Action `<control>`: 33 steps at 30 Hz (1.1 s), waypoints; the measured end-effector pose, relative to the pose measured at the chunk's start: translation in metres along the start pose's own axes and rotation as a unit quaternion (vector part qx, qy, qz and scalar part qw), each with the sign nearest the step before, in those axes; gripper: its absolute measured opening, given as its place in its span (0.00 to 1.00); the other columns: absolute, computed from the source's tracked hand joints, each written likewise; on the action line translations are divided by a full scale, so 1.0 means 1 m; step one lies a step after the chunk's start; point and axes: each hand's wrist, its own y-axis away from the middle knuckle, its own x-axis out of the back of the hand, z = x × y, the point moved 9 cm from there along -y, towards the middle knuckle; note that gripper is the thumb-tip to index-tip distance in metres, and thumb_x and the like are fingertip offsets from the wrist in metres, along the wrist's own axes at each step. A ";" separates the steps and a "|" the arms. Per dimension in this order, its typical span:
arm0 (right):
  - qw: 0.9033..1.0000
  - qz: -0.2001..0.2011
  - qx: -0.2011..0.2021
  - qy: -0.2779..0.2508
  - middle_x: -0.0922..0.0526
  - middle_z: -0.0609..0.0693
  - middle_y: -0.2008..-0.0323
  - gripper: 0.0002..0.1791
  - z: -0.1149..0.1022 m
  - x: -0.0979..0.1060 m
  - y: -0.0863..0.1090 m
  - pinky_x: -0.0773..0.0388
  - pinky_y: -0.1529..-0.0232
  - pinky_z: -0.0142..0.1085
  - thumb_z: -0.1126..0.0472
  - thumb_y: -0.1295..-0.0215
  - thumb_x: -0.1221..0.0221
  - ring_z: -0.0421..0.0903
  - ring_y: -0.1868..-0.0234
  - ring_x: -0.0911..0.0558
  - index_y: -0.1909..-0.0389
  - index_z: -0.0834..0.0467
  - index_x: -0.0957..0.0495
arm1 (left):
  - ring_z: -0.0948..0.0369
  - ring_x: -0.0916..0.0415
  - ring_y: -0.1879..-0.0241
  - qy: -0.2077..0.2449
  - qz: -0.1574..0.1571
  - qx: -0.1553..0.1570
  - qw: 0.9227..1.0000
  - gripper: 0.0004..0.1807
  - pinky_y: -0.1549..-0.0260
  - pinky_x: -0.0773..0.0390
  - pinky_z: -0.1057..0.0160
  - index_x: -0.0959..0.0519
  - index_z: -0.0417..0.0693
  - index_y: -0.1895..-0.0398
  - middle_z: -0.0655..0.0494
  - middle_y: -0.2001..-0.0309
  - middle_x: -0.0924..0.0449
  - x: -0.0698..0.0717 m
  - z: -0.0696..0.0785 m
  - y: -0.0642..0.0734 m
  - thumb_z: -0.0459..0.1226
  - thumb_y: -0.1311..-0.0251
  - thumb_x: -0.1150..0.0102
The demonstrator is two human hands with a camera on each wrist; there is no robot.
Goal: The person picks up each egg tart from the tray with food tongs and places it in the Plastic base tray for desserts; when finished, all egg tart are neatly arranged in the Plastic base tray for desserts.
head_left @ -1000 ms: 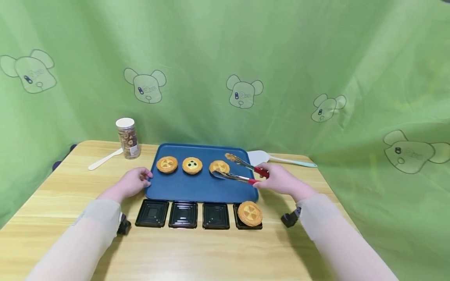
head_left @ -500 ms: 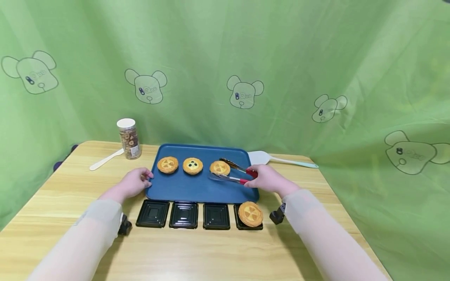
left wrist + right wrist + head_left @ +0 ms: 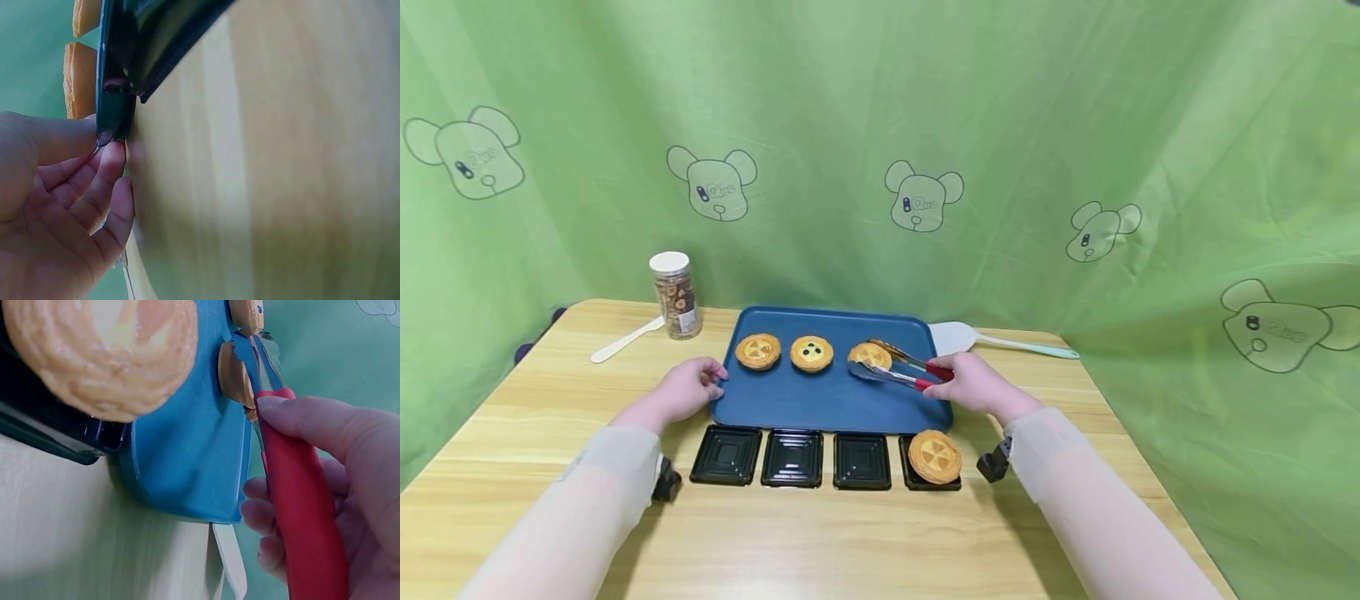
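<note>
My left hand point(image 3: 681, 389) pinches the left rim of the blue tray point(image 3: 820, 408), thumb on top and fingertips below it in the left wrist view. My right hand point(image 3: 977, 383) grips red-handled metal tongs point(image 3: 294, 487). Their two arms lie on either side of the rightmost tart point(image 3: 868, 357) on the tray, tips spread at its far and near edges. Left of it on the tray sit a tart with dark dots point(image 3: 811, 354) and another tart with a cut pattern point(image 3: 757, 352).
Before the tray stand several black plastic boxes point(image 3: 862, 461) in a row; the rightmost bears a tart point(image 3: 935, 457). A lidded jar point(image 3: 676, 296) and a white knife-like utensil point(image 3: 627, 339) are at the back left. Behind the tray's right end lies a white spatula point(image 3: 953, 337).
My right hand has moved left, bringing the tongs from above the rightmost tart down round its edges. The near tong arm has risen slightly towards the tart. My left hand stays at the tray.
</note>
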 end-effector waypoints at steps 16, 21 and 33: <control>0.999 -0.007 0.034 -0.002 0.16 0.52 0.57 0.31 -0.017 0.013 0.017 0.23 0.55 0.43 0.56 0.39 0.32 0.44 0.61 0.20 0.38 0.67 0.26 | 0.51 0.24 0.63 0.002 0.000 0.003 1.000 0.11 0.60 0.23 0.52 0.25 0.31 0.57 0.43 0.64 0.22 0.001 0.002 0.001 0.23 0.43 0.41; 0.998 -0.025 0.056 -0.024 0.16 0.48 0.61 0.31 -0.028 0.017 0.034 0.23 0.60 0.39 0.57 0.39 0.31 0.43 0.65 0.20 0.38 0.66 0.26 | 0.51 0.24 0.64 0.002 0.000 0.001 1.000 0.11 0.60 0.23 0.51 0.25 0.30 0.57 0.43 0.64 0.22 0.000 0.002 0.000 0.23 0.43 0.41; 0.992 -0.068 0.107 -0.014 0.17 0.48 0.52 0.30 -0.056 0.014 0.080 0.22 0.55 0.39 0.54 0.39 0.31 0.45 0.57 0.20 0.39 0.64 0.24 | 0.51 0.25 0.63 -0.002 0.000 0.009 1.000 0.11 0.60 0.23 0.52 0.24 0.31 0.56 0.44 0.64 0.22 0.001 0.000 0.000 0.24 0.43 0.41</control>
